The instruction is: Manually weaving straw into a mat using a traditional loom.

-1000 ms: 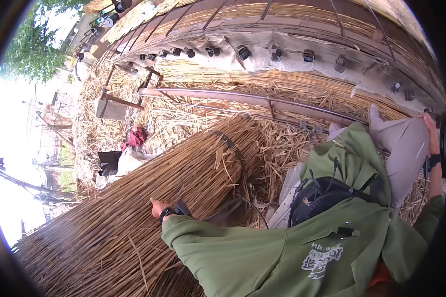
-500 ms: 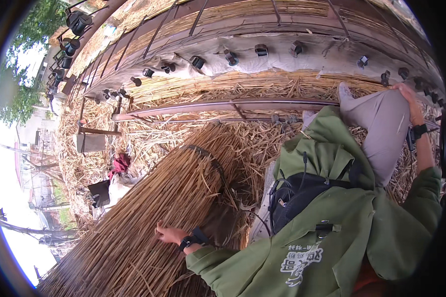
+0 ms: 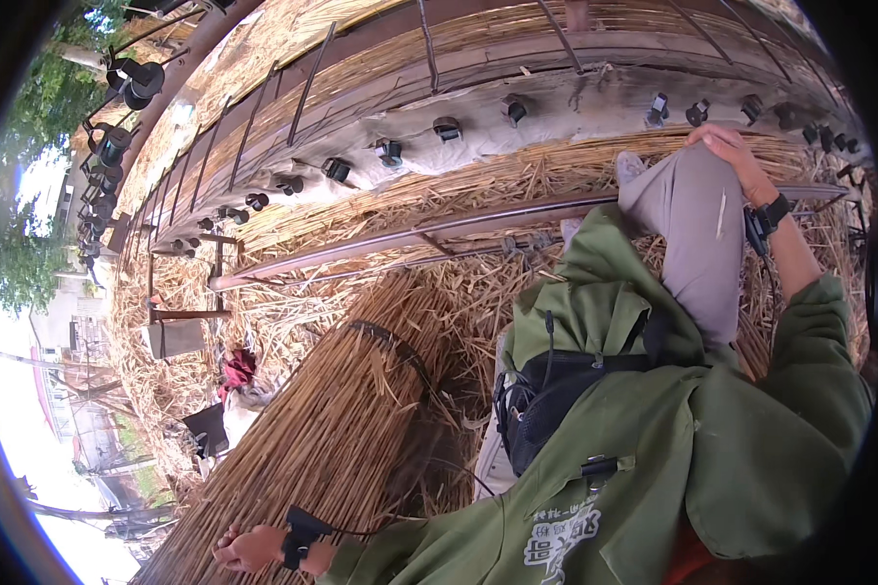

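Observation:
A big bundle of dry reeds (image 3: 302,429) slants from the lower left up to the middle, with a dark band (image 3: 397,343) round its upper part. My left hand (image 3: 251,548) is at the bundle's lower part, its fingers curled in against the stalks. Whether a stalk is pinched in them is too small to tell. My right hand (image 3: 727,148) rests on my bent knee (image 3: 688,200), fingers laid over it, holding nothing. Both wrists carry dark straps, and a black pouch (image 3: 546,400) sits at my waist.
Loose straw (image 3: 302,302) covers the ground around the bundle. Beyond it runs a long metal rail (image 3: 380,244), then a pale cloth-covered beam (image 3: 361,146) with a row of dark clamp-like blocks (image 3: 447,129). A grey box (image 3: 173,339) and dark red cloth (image 3: 238,368) lie left.
My left hand has slid down and left along the reed bundle. My right hand stays on the knee. The view has shifted and turned slightly.

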Action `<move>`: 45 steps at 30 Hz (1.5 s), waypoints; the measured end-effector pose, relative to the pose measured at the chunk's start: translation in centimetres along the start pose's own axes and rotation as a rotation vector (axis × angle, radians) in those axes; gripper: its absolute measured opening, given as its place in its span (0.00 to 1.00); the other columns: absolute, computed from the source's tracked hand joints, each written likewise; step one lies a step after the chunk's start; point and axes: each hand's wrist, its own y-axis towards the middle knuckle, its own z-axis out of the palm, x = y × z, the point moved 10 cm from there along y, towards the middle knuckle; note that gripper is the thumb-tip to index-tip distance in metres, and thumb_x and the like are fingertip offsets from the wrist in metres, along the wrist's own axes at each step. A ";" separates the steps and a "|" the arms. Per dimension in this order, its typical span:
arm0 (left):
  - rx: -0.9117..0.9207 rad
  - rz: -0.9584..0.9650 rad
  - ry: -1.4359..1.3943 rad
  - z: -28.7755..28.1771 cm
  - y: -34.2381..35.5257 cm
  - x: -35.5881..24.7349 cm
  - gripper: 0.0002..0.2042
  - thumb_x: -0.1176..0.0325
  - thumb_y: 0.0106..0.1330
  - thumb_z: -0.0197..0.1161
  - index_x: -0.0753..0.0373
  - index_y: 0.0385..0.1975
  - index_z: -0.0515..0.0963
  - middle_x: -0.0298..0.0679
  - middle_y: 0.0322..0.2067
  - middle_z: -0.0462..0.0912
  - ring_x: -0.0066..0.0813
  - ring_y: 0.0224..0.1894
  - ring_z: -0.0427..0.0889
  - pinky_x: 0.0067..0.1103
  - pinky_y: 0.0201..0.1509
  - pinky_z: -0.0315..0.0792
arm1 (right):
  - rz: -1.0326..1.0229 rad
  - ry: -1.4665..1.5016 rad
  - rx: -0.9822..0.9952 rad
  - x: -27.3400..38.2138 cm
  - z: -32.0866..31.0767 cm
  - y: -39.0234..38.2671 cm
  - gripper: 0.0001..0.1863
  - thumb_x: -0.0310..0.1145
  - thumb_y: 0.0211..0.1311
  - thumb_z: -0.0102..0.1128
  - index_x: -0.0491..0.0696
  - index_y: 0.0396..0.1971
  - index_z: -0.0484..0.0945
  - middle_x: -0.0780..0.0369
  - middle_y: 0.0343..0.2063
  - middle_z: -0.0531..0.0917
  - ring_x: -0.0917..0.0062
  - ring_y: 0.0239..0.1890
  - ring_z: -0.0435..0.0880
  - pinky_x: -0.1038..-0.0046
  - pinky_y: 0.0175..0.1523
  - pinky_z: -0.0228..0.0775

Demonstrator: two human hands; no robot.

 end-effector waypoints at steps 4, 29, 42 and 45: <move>0.270 0.209 -0.229 5.8 -6.2 -5.2 0.17 0.61 0.72 0.47 0.68 0.27 0.73 0.38 0.19 0.73 0.26 0.24 0.73 0.24 0.30 0.71 | -0.083 -0.051 0.042 0.2 1.1 1.1 0.16 0.42 0.66 0.51 0.44 0.34 0.78 0.67 0.32 0.79 0.85 0.37 0.74 0.80 0.46 0.65; 2.229 0.811 -1.117 1.9 -65.2 -33.9 0.13 0.64 0.67 0.56 0.55 0.50 0.75 0.45 0.31 0.80 0.49 0.28 0.80 0.35 0.28 0.74 | -0.739 0.895 -0.375 14.2 -8.1 -15.6 0.15 0.37 0.67 0.54 0.47 0.49 0.68 0.63 0.33 0.77 0.71 0.38 0.78 0.67 0.48 0.70; 1.328 1.078 0.321 26.7 -38.4 -5.4 0.07 0.75 0.53 0.57 0.61 0.32 0.79 0.40 0.37 0.79 0.42 0.43 0.73 0.33 0.47 0.67 | -0.380 0.998 -0.913 -16.8 -26.3 -23.6 0.11 0.39 0.71 0.48 0.49 0.46 0.72 0.67 0.31 0.76 0.82 0.35 0.75 0.77 0.42 0.71; 1.160 1.044 0.262 30.6 -34.7 -9.9 0.09 0.76 0.52 0.58 0.62 0.34 0.77 0.42 0.40 0.77 0.43 0.43 0.72 0.34 0.47 0.67 | -0.396 1.192 -0.672 -9.5 -20.1 -16.1 0.13 0.39 0.72 0.46 0.51 0.51 0.69 0.68 0.37 0.75 0.83 0.42 0.74 0.79 0.45 0.69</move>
